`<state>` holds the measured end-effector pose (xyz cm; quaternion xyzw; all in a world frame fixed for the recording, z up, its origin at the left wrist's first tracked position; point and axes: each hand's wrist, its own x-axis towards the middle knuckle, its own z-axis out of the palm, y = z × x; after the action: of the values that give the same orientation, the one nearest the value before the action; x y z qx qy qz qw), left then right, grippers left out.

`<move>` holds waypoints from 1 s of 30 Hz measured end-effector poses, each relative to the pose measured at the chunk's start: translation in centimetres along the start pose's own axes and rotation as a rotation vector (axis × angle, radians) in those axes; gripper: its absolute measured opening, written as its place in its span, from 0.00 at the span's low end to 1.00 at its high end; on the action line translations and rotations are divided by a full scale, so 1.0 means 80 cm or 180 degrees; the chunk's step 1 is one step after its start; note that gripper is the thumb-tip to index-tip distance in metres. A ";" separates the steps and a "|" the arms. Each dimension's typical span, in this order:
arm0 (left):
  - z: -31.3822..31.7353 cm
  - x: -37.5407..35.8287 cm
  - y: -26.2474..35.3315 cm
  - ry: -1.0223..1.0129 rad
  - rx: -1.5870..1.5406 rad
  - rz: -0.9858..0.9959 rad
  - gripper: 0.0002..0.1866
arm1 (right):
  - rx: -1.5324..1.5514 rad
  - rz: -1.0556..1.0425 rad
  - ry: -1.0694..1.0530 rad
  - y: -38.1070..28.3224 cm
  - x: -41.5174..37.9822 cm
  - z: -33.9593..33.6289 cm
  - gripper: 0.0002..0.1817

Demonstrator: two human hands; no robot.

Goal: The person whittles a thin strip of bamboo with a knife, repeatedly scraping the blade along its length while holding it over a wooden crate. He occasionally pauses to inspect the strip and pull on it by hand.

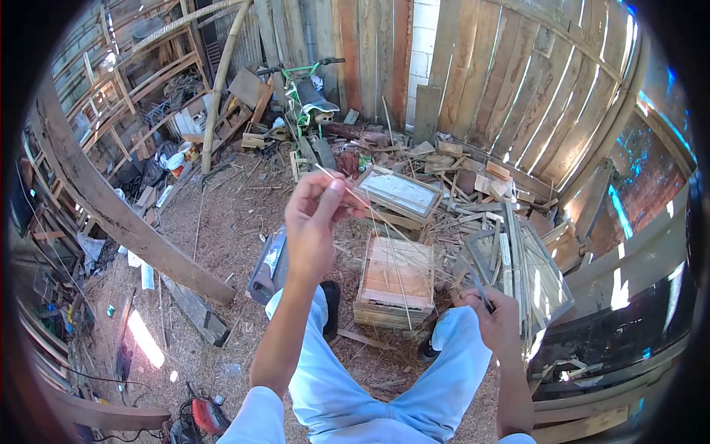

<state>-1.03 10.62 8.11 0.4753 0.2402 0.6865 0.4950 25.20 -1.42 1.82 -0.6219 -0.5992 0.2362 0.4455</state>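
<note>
My left hand (314, 211) is raised in front of me, its thumb and fingers pinched on a thin wooden stick (392, 227) that slants down to the right. Beside my right knee, my right hand (494, 318) is closed around a knife (479, 288) whose blade points up and away from me. Between my feet stands a wooden box (396, 277) with a slatted top, and thin strips lie across it. Just beyond it rests a wooden frame (399, 191) with a pale panel.
Scrap wood (481, 181) is heaped at the back right, near leaning lattice frames (543, 274). A green bike (307, 96) stands by the plank wall. A slanting beam (140, 222) crosses the left side. A red power tool (210, 416) lies low on the left.
</note>
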 end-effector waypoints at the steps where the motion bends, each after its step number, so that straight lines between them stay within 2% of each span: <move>1: -0.004 0.000 0.004 -0.0002 0.0038 0.0098 0.05 | -0.0002 0.0003 -0.0004 0.000 0.001 -0.002 0.05; 4: -0.012 -0.003 0.005 -0.0108 -0.0037 0.0368 0.06 | -0.0017 -0.0187 0.0066 -0.007 0.008 -0.009 0.04; 6: -0.017 -0.007 0.011 -0.0009 0.0028 0.0321 0.08 | -0.0122 -0.0138 0.0195 -0.011 0.014 -0.017 0.04; 7: -0.024 -0.008 0.013 -0.0060 0.0365 0.0419 0.09 | -0.0125 -0.0114 0.0228 -0.013 0.018 -0.022 0.04; 9: -0.037 -0.012 0.011 -0.0072 0.1080 0.0562 0.09 | -0.0567 -0.0660 0.0544 -0.015 0.028 -0.037 0.05; 10: -0.045 -0.013 0.017 -0.0146 0.1045 0.0531 0.09 | -0.0592 -0.0607 0.0608 -0.018 0.034 -0.047 0.05; 12: -0.052 -0.017 0.035 -0.1270 0.4161 0.2075 0.07 | -0.1017 -0.0938 0.0559 -0.025 0.046 -0.064 0.05; 14: -0.038 -0.034 0.038 -0.1432 0.4375 0.1931 0.08 | -0.1055 -0.0883 0.0540 -0.030 0.055 -0.073 0.06; 15: -0.034 -0.043 0.038 -0.1547 0.4660 0.1775 0.09 | -0.1180 -0.1105 0.0585 -0.032 0.060 -0.076 0.06; 16: -0.029 -0.051 0.030 -0.1560 0.4650 0.1776 0.09 | -0.1291 -0.1337 0.0620 -0.034 0.064 -0.076 0.06; 17: -0.021 -0.060 0.017 -0.1555 0.4155 0.1496 0.08 | -0.1290 -0.1331 0.0622 -0.035 0.066 -0.075 0.06; 18: -0.013 -0.068 0.005 -0.1529 0.3663 0.1216 0.07 | -0.1387 -0.1423 0.0561 -0.036 0.068 -0.073 0.09; 19: -0.003 -0.077 -0.004 -0.1513 0.3666 0.1214 0.07 | -0.1486 -0.1525 0.0495 -0.038 0.071 -0.071 0.12; 21: 0.015 -0.091 -0.019 -0.1263 0.2989 0.0439 0.06 | -0.1601 -0.1631 0.0417 -0.047 0.071 -0.065 0.15; 23: 0.019 -0.096 -0.029 -0.1223 0.2796 0.0317 0.05 | -0.1607 -0.1724 0.0969 -0.067 0.063 -0.056 0.24; 24: 0.019 -0.098 -0.034 -0.1182 0.2626 0.0188 0.04 | -0.1608 -0.1741 0.0953 -0.071 0.056 -0.054 0.24; 26: 0.025 -0.106 -0.042 -0.1047 0.2354 0.0160 0.05 | -0.1892 -0.1999 0.1645 -0.072 0.037 -0.046 0.29; 27: 0.029 -0.110 -0.042 -0.0896 0.2092 -0.0197 0.05 | -0.2423 -0.2214 0.2014 -0.061 0.035 -0.043 0.27; 28: 0.031 -0.113 -0.042 -0.0748 0.1823 -0.0556 0.06 | -0.2415 -0.2219 0.1991 -0.056 0.023 -0.037 0.27; 30: 0.030 -0.115 -0.043 -0.0746 0.1633 -0.0773 0.07 | -0.0878 -0.0956 0.1208 -0.050 0.000 -0.027 0.25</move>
<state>3.23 3.32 2.57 0.6285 0.4020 0.4798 0.4616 24.84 -2.46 6.18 -0.6140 -0.6170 -0.0370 0.4909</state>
